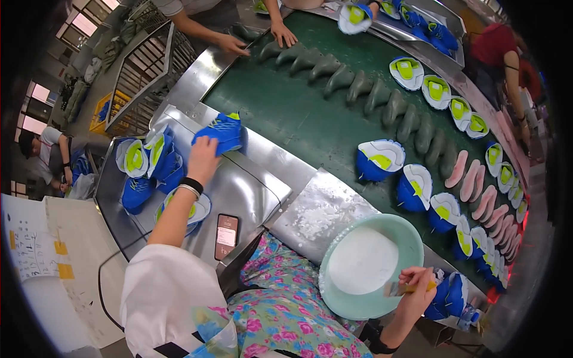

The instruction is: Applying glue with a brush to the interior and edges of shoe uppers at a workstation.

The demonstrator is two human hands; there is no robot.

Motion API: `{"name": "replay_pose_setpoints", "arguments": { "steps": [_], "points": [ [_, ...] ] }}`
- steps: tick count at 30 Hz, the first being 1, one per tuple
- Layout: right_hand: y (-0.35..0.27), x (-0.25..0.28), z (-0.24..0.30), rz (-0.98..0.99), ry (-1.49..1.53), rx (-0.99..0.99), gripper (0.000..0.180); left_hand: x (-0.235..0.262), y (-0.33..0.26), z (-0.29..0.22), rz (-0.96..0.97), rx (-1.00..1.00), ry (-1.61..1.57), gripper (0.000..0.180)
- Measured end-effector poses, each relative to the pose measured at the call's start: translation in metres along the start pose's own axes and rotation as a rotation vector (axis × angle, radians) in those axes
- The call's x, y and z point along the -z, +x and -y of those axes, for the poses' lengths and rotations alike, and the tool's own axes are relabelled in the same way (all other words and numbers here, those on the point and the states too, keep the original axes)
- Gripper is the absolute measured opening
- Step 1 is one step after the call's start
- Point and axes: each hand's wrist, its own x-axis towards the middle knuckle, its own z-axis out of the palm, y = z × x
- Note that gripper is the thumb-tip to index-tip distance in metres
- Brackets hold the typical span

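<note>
My left hand (202, 156) grips a blue shoe with a yellow-green tongue (222, 131) on the steel table (256, 185), right beside a heap of similar blue shoes (149, 164). My right hand (418, 285) holds a small brush (399, 289) at the right rim of a pale green basin (412, 235) filled with white glue (363, 260). The basin sits in front of me, next to a glue-smeared metal plate (316, 209).
A green conveyor belt (286, 107) carries grey shoe lasts (358, 89), pink insoles (477, 185) and blue shoes with white soles (379, 160). Another person's hands (256, 39) rest at the belt's far end. A phone (226, 236) lies on the table. A metal cart (143, 77) stands at left.
</note>
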Motion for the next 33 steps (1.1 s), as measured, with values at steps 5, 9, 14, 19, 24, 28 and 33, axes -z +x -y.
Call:
{"name": "replay_pose_setpoints", "arguments": {
  "steps": [5,9,14,19,24,28,33],
  "points": [
    [-0.001,-0.016,0.009,0.104,0.086,-0.056,0.043,-0.021,0.005,0.076,-0.208,0.131,0.019,0.049],
    [-0.008,-0.016,0.018,0.157,0.001,-0.011,0.042,-0.028,0.012,0.112,-0.081,0.194,0.017,0.045],
    [-0.022,-0.005,0.014,0.129,-0.039,-0.011,0.04,0.058,0.011,0.105,-0.186,0.309,-0.44,0.044],
    [-0.029,-0.012,0.015,0.189,-0.11,0.01,0.038,0.053,-0.043,0.119,0.301,0.115,-0.13,0.044],
    [-0.031,-0.016,0.021,0.223,-0.093,0.036,0.038,0.083,-0.054,0.137,0.14,0.559,-1.355,0.047],
    [-0.033,-0.035,0.026,0.31,-0.236,0.349,0.015,0.106,-0.055,0.051,-0.064,0.115,-0.944,0.042],
    [-0.046,-0.084,0.068,0.715,-0.875,1.238,0.032,0.182,-0.042,-0.107,0.683,-0.245,-1.089,0.04]
  ]
}}
